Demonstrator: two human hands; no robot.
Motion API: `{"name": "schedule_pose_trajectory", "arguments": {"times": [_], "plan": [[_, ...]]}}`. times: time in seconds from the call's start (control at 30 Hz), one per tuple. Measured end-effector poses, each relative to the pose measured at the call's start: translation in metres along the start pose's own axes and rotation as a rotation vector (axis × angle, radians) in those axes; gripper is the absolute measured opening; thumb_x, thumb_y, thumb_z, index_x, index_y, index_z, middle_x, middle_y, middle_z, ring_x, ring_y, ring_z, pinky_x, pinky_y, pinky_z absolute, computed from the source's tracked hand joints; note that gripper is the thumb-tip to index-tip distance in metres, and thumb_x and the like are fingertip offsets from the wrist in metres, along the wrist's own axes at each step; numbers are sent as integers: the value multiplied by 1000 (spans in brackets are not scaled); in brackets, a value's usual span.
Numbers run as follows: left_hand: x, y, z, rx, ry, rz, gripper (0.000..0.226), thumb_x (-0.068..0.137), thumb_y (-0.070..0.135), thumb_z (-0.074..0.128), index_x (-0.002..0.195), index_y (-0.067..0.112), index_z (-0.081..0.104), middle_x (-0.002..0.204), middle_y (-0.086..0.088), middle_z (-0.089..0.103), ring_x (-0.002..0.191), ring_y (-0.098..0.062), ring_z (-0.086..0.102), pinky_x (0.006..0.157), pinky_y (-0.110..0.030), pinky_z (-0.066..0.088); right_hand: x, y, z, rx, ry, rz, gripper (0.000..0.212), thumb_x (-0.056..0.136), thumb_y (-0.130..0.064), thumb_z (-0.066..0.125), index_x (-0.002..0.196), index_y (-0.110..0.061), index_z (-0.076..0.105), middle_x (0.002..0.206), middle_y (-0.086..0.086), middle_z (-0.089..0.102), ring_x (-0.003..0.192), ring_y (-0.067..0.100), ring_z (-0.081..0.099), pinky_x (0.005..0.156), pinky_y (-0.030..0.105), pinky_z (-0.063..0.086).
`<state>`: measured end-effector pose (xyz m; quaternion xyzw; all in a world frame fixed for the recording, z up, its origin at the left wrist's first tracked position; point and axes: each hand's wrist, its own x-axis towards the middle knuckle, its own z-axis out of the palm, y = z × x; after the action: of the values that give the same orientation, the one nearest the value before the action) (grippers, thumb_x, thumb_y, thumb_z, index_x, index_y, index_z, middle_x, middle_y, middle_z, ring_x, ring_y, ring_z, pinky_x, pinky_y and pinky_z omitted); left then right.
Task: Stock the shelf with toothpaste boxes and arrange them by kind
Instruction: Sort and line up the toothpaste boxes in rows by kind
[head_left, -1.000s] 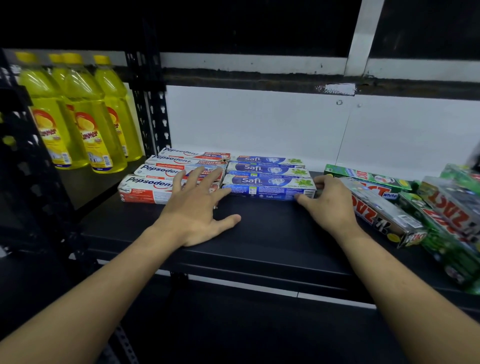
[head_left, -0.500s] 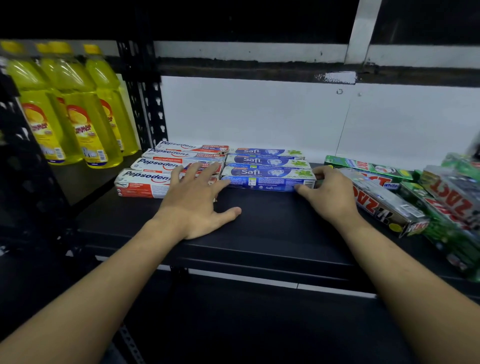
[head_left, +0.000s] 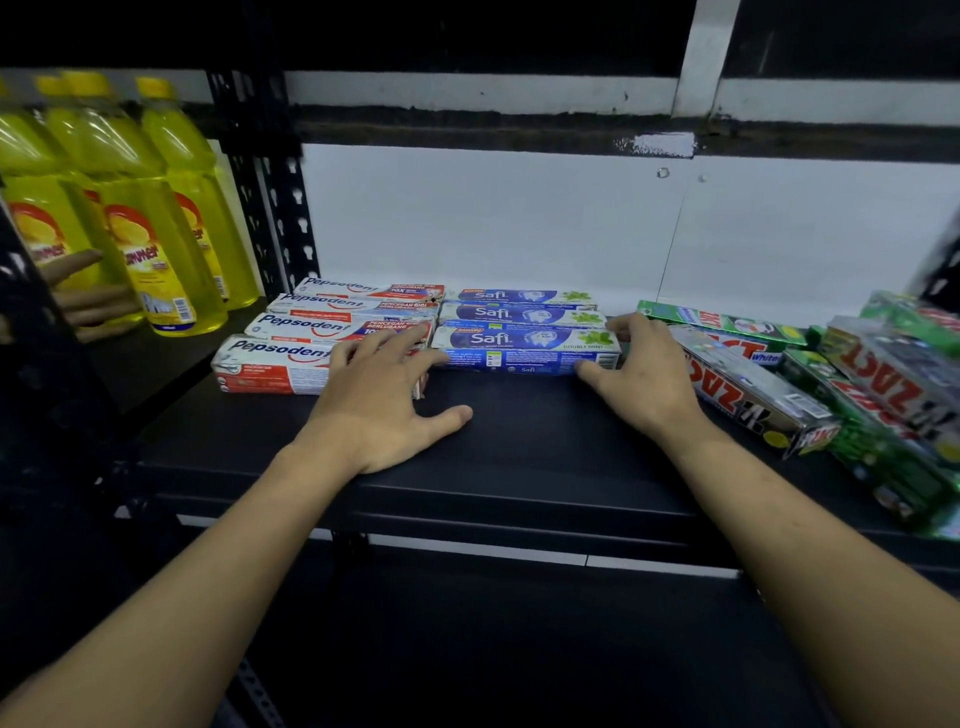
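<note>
Black shelf board (head_left: 519, 467) runs under a white back panel (head_left: 467, 223), with open board between the boxes and the near edge. Zact boxes (head_left: 748, 395) lie piled loosely at the right. Four Pepsodent boxes (head_left: 311, 327) lie in a row, touching three Safi boxes (head_left: 519, 314) beside them. Left hand (head_left: 384, 405) lies flat and released, fingers spread over the front Pepsodent box (head_left: 270, 364), thumb on the board. Right hand (head_left: 644, 374) pinches the right end of the front Safi box (head_left: 519, 345) between thumb and curled fingers. Neither hand has moved from half a second ago.
</note>
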<state>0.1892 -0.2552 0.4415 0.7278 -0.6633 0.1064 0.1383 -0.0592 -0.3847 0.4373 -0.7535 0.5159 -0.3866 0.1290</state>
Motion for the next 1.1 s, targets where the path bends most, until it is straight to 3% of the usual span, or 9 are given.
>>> {"name": "schedule_pose_trajectory", "arguments": {"times": [0.4, 0.57, 0.73, 0.93, 1.1], "plan": [[-1, 0, 1, -10, 7, -18, 79, 75, 84, 38, 143, 43, 41, 161, 14, 24, 147, -13, 17, 117, -38, 7, -2, 4, 0, 26, 42, -46, 37, 76, -31, 79, 103, -18, 56, 107, 0, 57, 95, 23, 58, 78, 27, 38], [-2, 0, 0, -17, 13, -15, 80, 73, 84, 35, 141, 43, 43, 160, 14, 26, 147, -13, 18, 116, -38, 7, -5, 1, -1, -13, 34, -57, 37, 78, -30, 77, 106, -16, 58, 111, 2, 55, 106, 21, 53, 82, 24, 34], [-3, 2, -3, 9, -9, -6, 77, 78, 83, 38, 144, 43, 40, 161, 13, 23, 148, -14, 16, 117, -39, 7, -14, -5, -9, -70, -3, -68, 39, 82, -31, 72, 115, -15, 59, 125, 5, 53, 114, 22, 54, 93, 27, 39], [-2, 8, -14, 289, -136, 68, 81, 87, 80, 14, 154, 34, 21, 166, 4, 3, 152, -28, 0, 120, -54, -4, -37, -13, -41, -368, -120, -179, 51, 87, -41, 63, 130, -16, 52, 136, 6, 45, 123, 28, 43, 102, 38, 41], [-3, 42, -23, 332, -62, 156, 77, 90, 73, 27, 154, 31, 22, 166, 2, 7, 152, -27, 1, 120, -53, -2, -52, -25, -97, -649, -43, -310, 52, 86, -45, 56, 129, -16, 53, 136, 8, 47, 122, 33, 42, 99, 43, 40]]}}
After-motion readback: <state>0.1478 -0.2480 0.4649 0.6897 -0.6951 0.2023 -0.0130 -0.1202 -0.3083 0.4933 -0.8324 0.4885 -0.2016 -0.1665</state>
